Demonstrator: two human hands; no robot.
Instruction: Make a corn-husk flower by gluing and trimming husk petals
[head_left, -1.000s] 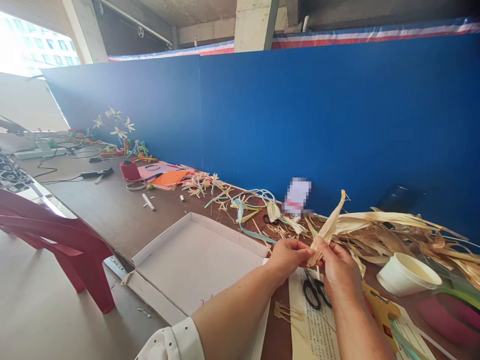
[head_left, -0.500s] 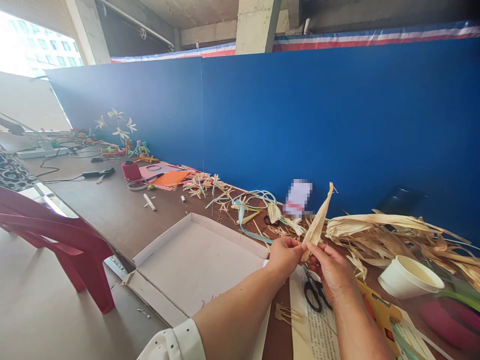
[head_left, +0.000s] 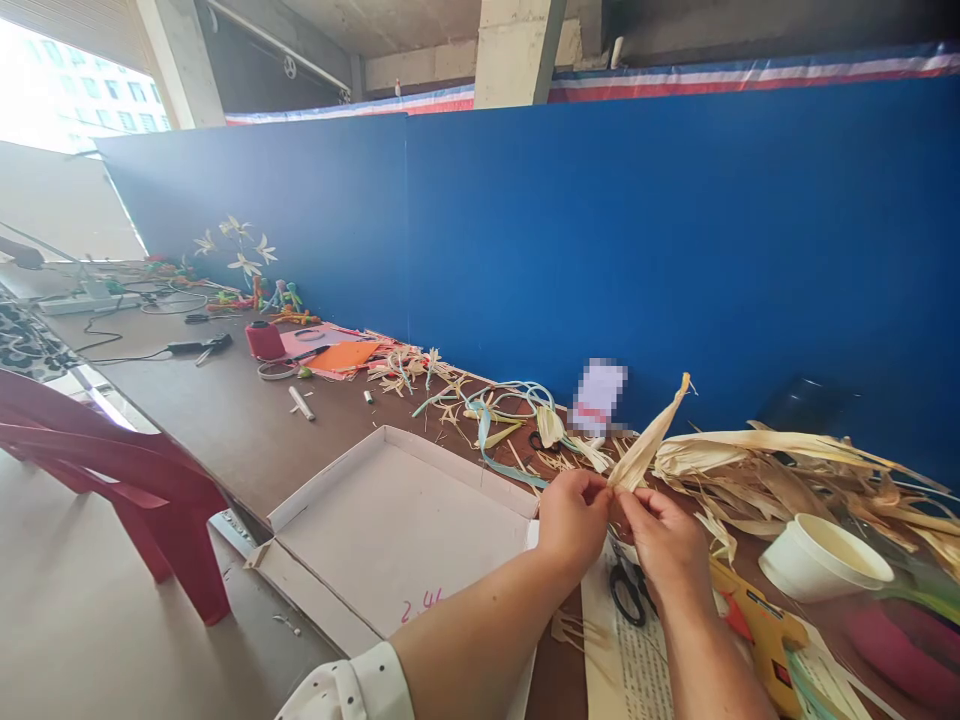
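A pale dried corn husk strip [head_left: 649, 440] points up and to the right above the brown table [head_left: 225, 420]. My left hand [head_left: 574, 520] and my right hand [head_left: 664, 545] meet at its lower end, each pinching it with fingers closed. Black scissors [head_left: 628, 592] lie on a printed sheet [head_left: 637, 660] just under my right hand. A heap of dried husks [head_left: 780, 475] sits right behind and to the right of my hands.
A flat white cardboard box lid [head_left: 390, 525] lies left of my hands. A white cup [head_left: 821, 555] and a yellow glue gun [head_left: 765, 625] are at the right. Craft scraps, orange paper [head_left: 341, 355], cables and husk flowers [head_left: 236, 250] line the blue partition [head_left: 600, 230]. A red plastic chair [head_left: 120, 480] stands at left.
The husk strip has tilted further over to the right, and both hands have drawn closer together at its base, moving slightly lower.
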